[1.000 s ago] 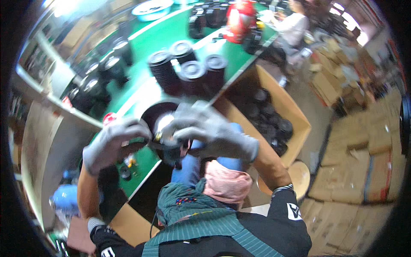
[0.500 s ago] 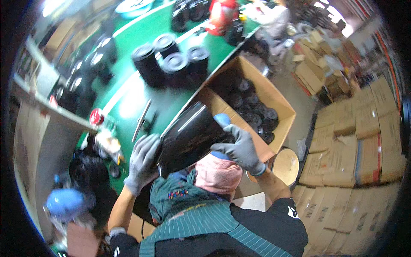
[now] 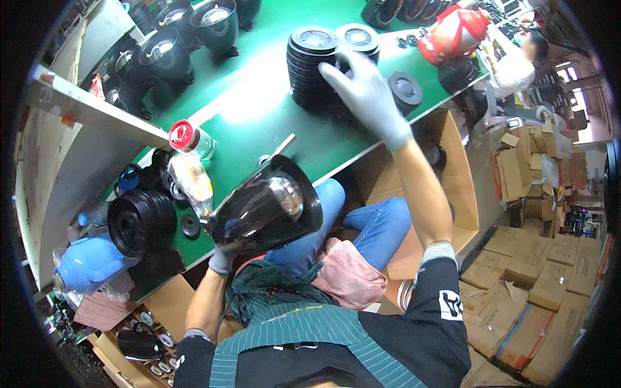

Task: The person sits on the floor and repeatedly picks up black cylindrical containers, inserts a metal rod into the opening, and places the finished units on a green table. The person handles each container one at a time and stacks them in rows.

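Observation:
A glossy black cone-shaped vessel lies tilted above my lap, its wide mouth facing right with a shiny interior. My left hand, in a grey glove, grips it from below near the narrow end; most of those fingers are hidden behind it. My gloved right hand is stretched across the green table, thumb and fingers apart, beside a tall stack of black round discs. Behind that hand stands another disc stack, and a round black disc shows to its right.
Several black vessels stand at the far left of the green table. A red-lidded jar stands by the grey partition. A red thermos is at the back right. An open cardboard box sits against the table's right edge.
My right hand has left the vessel and reached forward to the disc stacks. The vessel has turned in my left hand, its mouth now showing. The whole view has shifted.

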